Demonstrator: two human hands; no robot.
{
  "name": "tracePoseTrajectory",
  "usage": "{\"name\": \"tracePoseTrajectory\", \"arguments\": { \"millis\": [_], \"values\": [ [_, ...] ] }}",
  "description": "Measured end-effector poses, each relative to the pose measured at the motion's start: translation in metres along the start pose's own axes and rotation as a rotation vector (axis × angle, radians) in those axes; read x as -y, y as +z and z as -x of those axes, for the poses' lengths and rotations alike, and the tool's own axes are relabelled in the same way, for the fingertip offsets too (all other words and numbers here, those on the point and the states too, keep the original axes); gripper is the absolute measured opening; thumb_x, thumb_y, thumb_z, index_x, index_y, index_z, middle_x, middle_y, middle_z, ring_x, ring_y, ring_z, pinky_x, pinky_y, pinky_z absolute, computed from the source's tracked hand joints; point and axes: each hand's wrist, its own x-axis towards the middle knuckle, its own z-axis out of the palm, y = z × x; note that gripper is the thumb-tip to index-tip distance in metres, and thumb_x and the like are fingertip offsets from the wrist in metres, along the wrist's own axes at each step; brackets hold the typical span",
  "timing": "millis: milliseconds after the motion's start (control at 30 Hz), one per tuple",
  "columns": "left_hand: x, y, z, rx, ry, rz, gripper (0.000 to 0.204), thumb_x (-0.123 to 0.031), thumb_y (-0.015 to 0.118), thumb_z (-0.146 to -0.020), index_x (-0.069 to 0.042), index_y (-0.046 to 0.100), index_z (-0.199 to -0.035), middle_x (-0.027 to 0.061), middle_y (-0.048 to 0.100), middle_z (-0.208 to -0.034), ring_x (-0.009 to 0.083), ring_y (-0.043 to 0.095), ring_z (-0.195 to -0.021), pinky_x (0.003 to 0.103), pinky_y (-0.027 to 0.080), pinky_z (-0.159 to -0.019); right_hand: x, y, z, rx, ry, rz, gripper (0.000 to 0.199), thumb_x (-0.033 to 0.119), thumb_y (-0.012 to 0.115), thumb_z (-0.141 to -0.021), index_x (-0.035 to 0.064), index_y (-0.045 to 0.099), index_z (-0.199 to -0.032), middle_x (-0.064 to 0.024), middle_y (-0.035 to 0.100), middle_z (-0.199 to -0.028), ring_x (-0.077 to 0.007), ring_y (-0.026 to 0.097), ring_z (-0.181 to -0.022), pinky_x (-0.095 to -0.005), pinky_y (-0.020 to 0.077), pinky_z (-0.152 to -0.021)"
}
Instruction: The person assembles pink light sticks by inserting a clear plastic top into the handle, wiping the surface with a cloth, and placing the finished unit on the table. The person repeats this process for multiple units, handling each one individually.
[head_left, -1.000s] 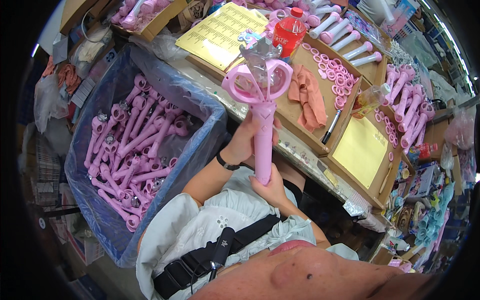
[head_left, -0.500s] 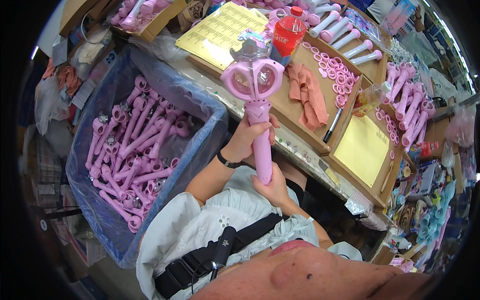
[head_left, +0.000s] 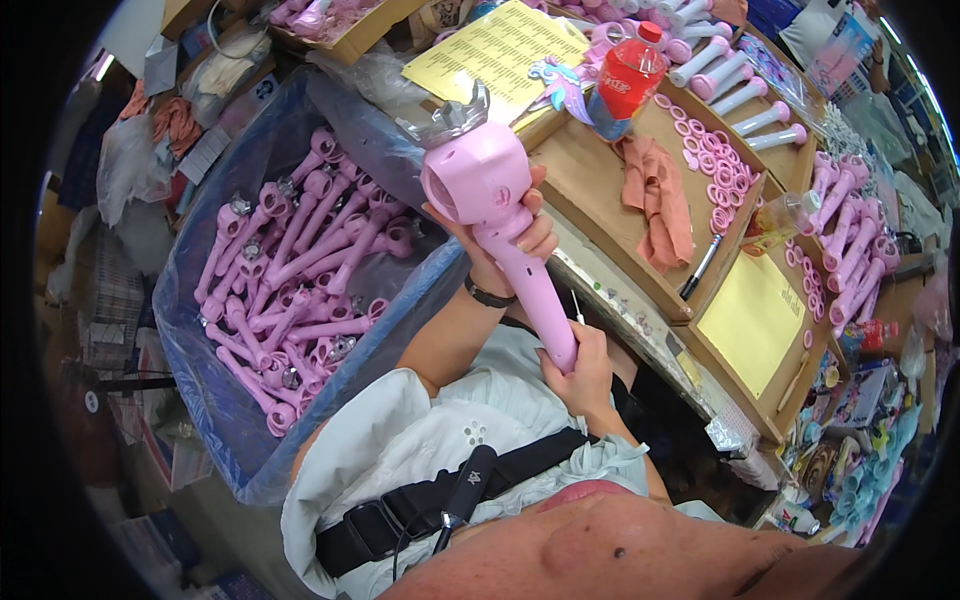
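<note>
A pink toy wand (head_left: 476, 172) with a hollow round head and a silver crown stands tilted in front of me. My left hand (head_left: 488, 277), with a black band at the wrist, is wrapped round its neck below the head. My right hand (head_left: 587, 368) is closed at the lower end of the handle. A thin light rod (head_left: 577, 306) sticks up beside the right fingers; I cannot tell its kind. Left of the hands, a blue plastic-lined bin (head_left: 420, 290) holds several similar pink wands (head_left: 300, 235).
On the workbench are cardboard trays (head_left: 575, 170) with pink rings (head_left: 722, 170), an orange cloth (head_left: 655, 205), a marker (head_left: 703, 265) and a yellow sheet (head_left: 752, 318). A red-labelled bottle (head_left: 627, 82) stands behind them, near another yellow printed sheet (head_left: 500, 55). More wands (head_left: 855, 235) lie at right.
The wand has turned, so its head now faces sideways and its handle leans more. My right hand has shifted round the handle's end, where a thin rod now shows.
</note>
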Motion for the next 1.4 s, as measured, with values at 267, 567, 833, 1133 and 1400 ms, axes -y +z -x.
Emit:
{"name": "tracePoseTrajectory", "arguments": {
  "millis": [267,567,833,1133,1400],
  "values": [
    [0.001,0.003,0.004,-0.085,0.005,-0.111,0.134,-0.095,0.043,-0.042,0.005,0.035,-0.131,0.0019,0.059,-0.092,0.0104,0.043,-0.051,0.026,0.035,-0.048,-0.007,0.001,0.002,-0.002,-0.027,-0.119,0.051,0.017,0.077,-0.068,0.0054,0.052,-0.111,-0.0149,0.054,-0.098,-0.0332,0.058,-0.083,-0.039,0.0483,-0.07],
    [0.006,0.012,0.005,-0.19,-0.01,-0.17,0.114,-0.092,0.039,-0.052,-0.007,0.041,-0.128,0.0093,0.061,-0.101,0.0118,0.05,-0.056,0.026,0.044,-0.051,-0.023,0.001,0.009,0.438,0.348,-0.936,0.049,0.012,0.074,-0.074,0.0022,0.049,-0.116,-0.0049,0.054,-0.104,-0.0122,0.052,-0.092,-0.0272,0.0412,-0.084],
    [0.018,0.031,-0.018,-0.241,-0.301,-0.845,0.1,-0.087,0.02,-0.068,-0.006,0.054,-0.116,0.0104,0.064,-0.09,0.014,0.058,-0.058,0.024,0.047,-0.05,-0.008,-0.049,-0.098,-0.18,0.012,-0.83,0.042,0.016,0.049,-0.096,0.0014,0.038,-0.134,-0.0061,0.05,-0.117,-0.013,0.049,-0.105,-0.0254,0.0411,-0.085],
    [0.045,0.026,0.007,-0.25,-0.521,-0.867,0.044,-0.013,0.06,-0.082,-0.003,0.044,-0.122,0.0098,0.058,-0.086,0.0153,0.058,-0.061,0.027,0.049,-0.054,0.001,-0.087,-0.165,-0.058,0.287,-1.141,0.054,0.03,0.055,-0.093,-0.0033,0.04,-0.132,-0.0063,0.051,-0.123,-0.0132,0.051,-0.109,-0.0289,0.0416,-0.093],
    [0.035,0.023,0.007,-0.216,-0.494,-0.723,0.052,-0.009,0.06,-0.08,-0.004,0.037,-0.126,0.0113,0.057,-0.087,0.017,0.058,-0.06,0.028,0.05,-0.054,-0.011,-0.069,-0.135,-0.102,0.047,-1.092,0.057,0.023,0.055,-0.091,-0.0013,0.033,-0.138,-0.0093,0.051,-0.126,-0.0136,0.053,-0.11,-0.0296,0.0427,-0.094]
  ]
}}
